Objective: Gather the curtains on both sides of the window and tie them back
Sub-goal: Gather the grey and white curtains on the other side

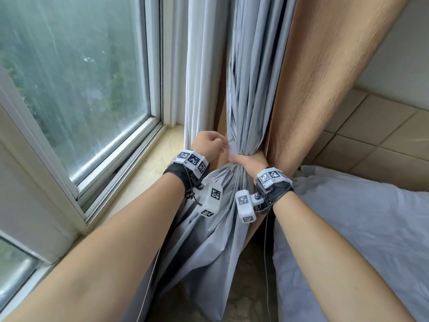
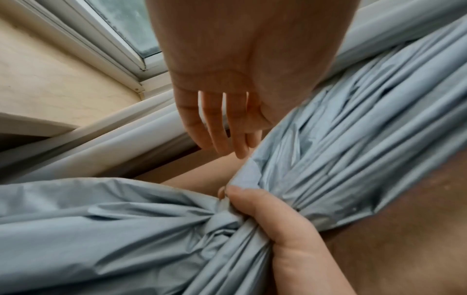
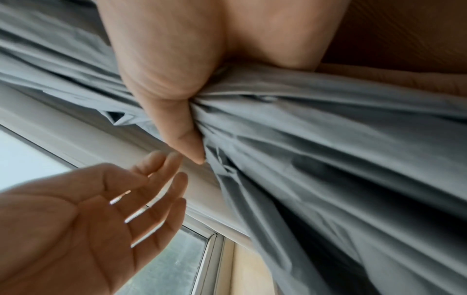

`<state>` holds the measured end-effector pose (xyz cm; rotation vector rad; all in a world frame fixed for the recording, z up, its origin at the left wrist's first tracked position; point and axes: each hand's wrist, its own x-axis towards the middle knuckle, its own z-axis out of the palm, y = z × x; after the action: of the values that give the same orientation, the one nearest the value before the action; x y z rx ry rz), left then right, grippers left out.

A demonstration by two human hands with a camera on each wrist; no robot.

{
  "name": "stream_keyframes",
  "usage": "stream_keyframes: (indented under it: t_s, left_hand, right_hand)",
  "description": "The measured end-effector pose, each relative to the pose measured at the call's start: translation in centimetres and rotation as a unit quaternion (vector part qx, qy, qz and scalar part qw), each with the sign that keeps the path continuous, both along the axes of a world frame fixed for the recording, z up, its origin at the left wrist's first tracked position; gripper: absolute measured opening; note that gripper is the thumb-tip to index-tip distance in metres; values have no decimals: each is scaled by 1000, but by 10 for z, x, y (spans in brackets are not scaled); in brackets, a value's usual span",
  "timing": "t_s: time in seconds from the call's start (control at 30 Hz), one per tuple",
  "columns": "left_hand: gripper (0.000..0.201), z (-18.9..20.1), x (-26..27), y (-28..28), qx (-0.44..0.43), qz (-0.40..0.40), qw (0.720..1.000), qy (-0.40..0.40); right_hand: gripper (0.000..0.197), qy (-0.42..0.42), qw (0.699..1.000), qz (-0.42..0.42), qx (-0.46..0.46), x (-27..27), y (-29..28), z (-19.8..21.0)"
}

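Note:
A grey-blue curtain (image 1: 250,89) hangs right of the window, bunched into a narrow waist. My right hand (image 1: 249,160) grips that waist, thumb across the folds; the same hand (image 2: 272,215) shows from below in the left wrist view and again (image 3: 174,111) in the right wrist view. My left hand (image 1: 209,141) hovers just left of the bunch with straight, spread fingers (image 2: 217,127), their tips near a fabric corner (image 2: 248,171), holding nothing; it appears palm-up (image 3: 83,215) in the right wrist view. A tan outer curtain (image 1: 325,77) hangs behind. No tie-back is visible.
The window (image 1: 76,77) with its white frame (image 1: 155,66) fills the left. A pale stone sill (image 1: 144,168) runs below it. A white sheer panel (image 1: 204,66) hangs between frame and curtain. A bed with a grey-blue sheet (image 1: 359,228) lies at right, against a tiled wall (image 1: 383,126).

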<state>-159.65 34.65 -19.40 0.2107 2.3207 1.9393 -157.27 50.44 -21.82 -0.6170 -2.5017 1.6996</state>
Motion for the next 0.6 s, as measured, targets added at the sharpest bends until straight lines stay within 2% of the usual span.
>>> stream_keyframes:
  t_s: [0.1, 0.17, 0.23, 0.3, 0.4, 0.47, 0.6]
  left_hand:
    - [27, -6, -15, -11, -7, 76, 997, -26]
    - [20, -10, -26, -20, -25, 95, 994, -42]
    - [17, -12, -37, -26, -41, 106, 992, -49]
    - [27, -15, -48, -29, -57, 124, 989, -55]
    - [48, -18, -65, -31, -90, 135, 986, -47]
    - [52, -18, -75, -29, -116, 128, 984, -34]
    - [28, -20, -92, -26, -144, 143, 979, -15]
  right_hand:
    - [69, 9, 1000, -17, 3, -5, -3, 0]
    - [60, 27, 1000, -11, 4, -9, -7, 0]
    - [59, 36, 999, -8, 7, -18, -12, -2]
    - [54, 29, 999, -7, 20, -29, -17, -4]
    - [32, 22, 999, -1, 43, -50, -23, -2]
    - [22, 29, 998, 5, 51, -62, -27, -1]
    - [14, 39, 996, 27, 78, -88, -30, -3]
